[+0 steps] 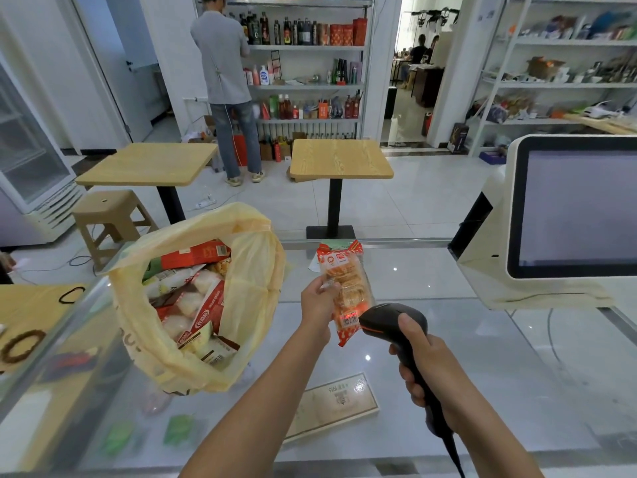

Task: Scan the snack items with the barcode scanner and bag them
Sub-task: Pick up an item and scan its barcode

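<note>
The barcode scanner (389,317) was gripped by the right hand (431,367), its nose held just beside the snack pack (344,281) pinched in the left hand (319,300) above the counter (482,357); a misread might be caused by wrapper glare or tilt

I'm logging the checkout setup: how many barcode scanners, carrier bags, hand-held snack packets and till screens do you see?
barcode scanner: 1
carrier bag: 1
hand-held snack packet: 1
till screen: 1
Total: 4
</note>
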